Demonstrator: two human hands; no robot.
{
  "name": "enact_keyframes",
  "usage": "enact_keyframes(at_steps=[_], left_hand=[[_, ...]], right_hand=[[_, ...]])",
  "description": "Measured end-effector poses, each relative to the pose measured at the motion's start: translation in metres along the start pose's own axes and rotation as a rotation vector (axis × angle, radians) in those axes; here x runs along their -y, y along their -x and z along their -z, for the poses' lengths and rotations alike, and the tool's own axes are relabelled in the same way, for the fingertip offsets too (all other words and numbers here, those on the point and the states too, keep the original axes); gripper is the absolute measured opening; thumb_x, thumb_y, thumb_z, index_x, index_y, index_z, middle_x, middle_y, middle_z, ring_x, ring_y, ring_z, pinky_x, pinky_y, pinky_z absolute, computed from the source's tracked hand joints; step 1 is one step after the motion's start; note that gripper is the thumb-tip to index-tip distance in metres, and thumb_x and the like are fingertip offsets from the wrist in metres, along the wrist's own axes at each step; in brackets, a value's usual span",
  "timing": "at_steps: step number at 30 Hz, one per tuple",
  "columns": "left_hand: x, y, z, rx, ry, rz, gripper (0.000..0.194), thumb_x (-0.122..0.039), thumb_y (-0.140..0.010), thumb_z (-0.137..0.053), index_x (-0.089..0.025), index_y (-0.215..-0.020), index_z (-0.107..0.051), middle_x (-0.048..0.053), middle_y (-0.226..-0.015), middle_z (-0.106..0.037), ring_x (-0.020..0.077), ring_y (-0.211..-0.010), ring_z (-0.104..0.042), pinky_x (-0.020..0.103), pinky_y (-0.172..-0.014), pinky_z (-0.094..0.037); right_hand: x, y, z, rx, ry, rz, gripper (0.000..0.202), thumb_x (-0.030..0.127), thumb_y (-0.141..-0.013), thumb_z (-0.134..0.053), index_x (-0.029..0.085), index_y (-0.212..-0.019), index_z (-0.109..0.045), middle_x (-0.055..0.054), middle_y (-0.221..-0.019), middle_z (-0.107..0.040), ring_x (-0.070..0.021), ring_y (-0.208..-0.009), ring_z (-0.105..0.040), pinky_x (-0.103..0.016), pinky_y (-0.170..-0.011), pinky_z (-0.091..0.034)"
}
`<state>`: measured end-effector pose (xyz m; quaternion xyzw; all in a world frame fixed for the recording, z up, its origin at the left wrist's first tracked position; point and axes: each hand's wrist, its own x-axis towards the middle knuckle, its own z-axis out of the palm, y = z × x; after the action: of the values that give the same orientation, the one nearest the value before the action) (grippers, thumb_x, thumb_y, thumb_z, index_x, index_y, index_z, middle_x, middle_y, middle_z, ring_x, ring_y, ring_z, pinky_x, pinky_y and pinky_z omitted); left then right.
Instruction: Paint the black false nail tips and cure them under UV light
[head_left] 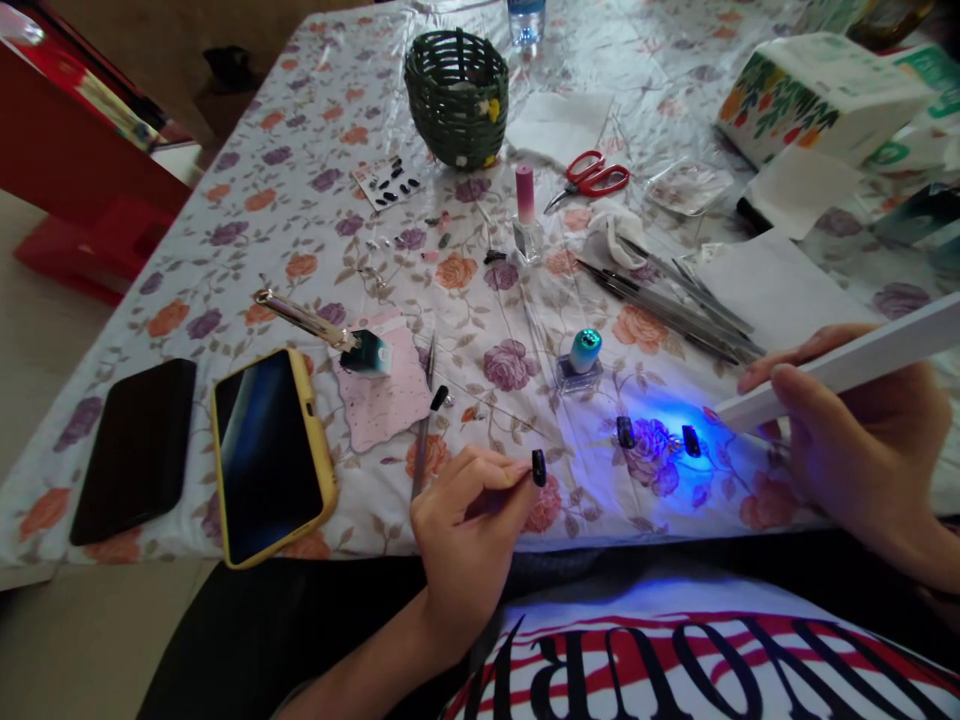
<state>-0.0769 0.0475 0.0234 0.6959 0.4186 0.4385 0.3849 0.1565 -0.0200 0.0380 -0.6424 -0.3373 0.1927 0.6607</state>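
Left grip (469, 520) pinched a black nail (538, 468); right grip (862, 430) clasped a white lamp (862, 365). Lit nail (691, 441) was coated; curing seemed unfinished.

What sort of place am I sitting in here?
Probably a home, at a household table, though a small shop can't be ruled out. The flowered tablecloth, the woven basket and the phone lying near the edge suggest it.
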Motion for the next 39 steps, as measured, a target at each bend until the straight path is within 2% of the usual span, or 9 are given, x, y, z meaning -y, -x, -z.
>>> enact_keyframes(at_steps=[5, 10, 14, 19, 29, 34, 39], left_hand=[[0.001, 0.001, 0.001, 0.005, 0.025, 0.020, 0.017, -0.004, -0.065, -0.066, -0.017, -0.061, -0.057, -0.002, -0.064, -0.059, 0.0094, -0.058, -0.056, 0.021, -0.053, -0.046], [0.002, 0.002, 0.001, 0.006, 0.031, 0.046, 0.018, -0.003, -0.065, -0.066, -0.017, -0.061, -0.056, -0.002, -0.065, -0.058, 0.0093, -0.060, -0.056, 0.021, -0.054, -0.046], [0.000, 0.001, 0.001, 0.016, 0.031, 0.059, 0.018, -0.004, -0.065, -0.066, -0.017, -0.060, -0.055, -0.003, -0.064, -0.058, 0.0091, -0.059, -0.056, 0.021, -0.055, -0.047], [-0.001, 0.001, 0.001, 0.020, 0.027, 0.074, 0.018, -0.003, -0.064, -0.067, -0.017, -0.061, -0.057, -0.002, -0.066, -0.059, 0.0092, -0.059, -0.056, 0.021, -0.053, -0.047], [0.000, 0.002, 0.001, 0.009, 0.029, 0.079, 0.017, -0.005, -0.065, -0.067, -0.018, -0.060, -0.056, -0.002, -0.065, -0.058, 0.0095, -0.060, -0.056, 0.021, -0.053, -0.046], [0.001, 0.004, -0.001, -0.002, 0.039, 0.072, 0.017, -0.005, -0.066, -0.066, -0.018, -0.061, -0.056, -0.003, -0.065, -0.058, 0.0094, -0.061, -0.057, 0.022, -0.057, -0.047], [0.003, 0.005, -0.002, -0.003, 0.045, 0.097, 0.015, -0.008, -0.066, -0.067, -0.018, -0.062, -0.056, -0.003, -0.065, -0.057, 0.0099, -0.060, -0.057, 0.022, -0.056, -0.047]], right_hand=[[-0.003, -0.003, 0.001, 0.013, -0.047, 0.065, 0.023, 0.014, -0.064, -0.070, 0.022, -0.082, -0.058, 0.002, -0.066, -0.065, -0.0127, -0.040, -0.053, -0.026, -0.029, -0.038], [-0.005, -0.004, 0.003, 0.021, -0.048, 0.055, 0.023, 0.015, -0.064, -0.070, 0.020, -0.084, -0.058, -0.001, -0.066, -0.066, -0.0147, -0.045, -0.058, -0.025, -0.031, -0.040], [-0.004, -0.003, 0.002, 0.006, -0.020, 0.066, 0.024, 0.016, -0.063, -0.071, 0.022, -0.082, -0.058, 0.001, -0.064, -0.066, -0.0157, -0.047, -0.059, -0.026, -0.032, -0.041], [0.001, 0.003, -0.001, 0.003, 0.087, 0.010, 0.021, 0.017, -0.069, -0.063, 0.028, -0.086, -0.057, 0.005, -0.069, -0.064, -0.0149, -0.052, -0.059, -0.027, -0.039, -0.043], [0.006, 0.004, -0.001, 0.026, 0.087, 0.013, 0.019, 0.019, -0.070, -0.062, 0.028, -0.086, -0.056, 0.005, -0.069, -0.063, -0.0146, -0.057, -0.060, -0.026, -0.040, -0.043], [-0.002, 0.000, 0.003, 0.054, -0.016, 0.060, 0.019, 0.017, -0.067, -0.068, 0.022, -0.082, -0.057, 0.002, -0.065, -0.066, -0.0128, -0.045, -0.057, -0.024, -0.035, -0.040], [-0.008, -0.004, 0.005, 0.078, -0.098, 0.051, 0.020, 0.017, -0.066, -0.069, 0.019, -0.082, -0.057, 0.000, -0.066, -0.067, -0.0137, -0.048, -0.060, -0.023, -0.036, -0.043]])
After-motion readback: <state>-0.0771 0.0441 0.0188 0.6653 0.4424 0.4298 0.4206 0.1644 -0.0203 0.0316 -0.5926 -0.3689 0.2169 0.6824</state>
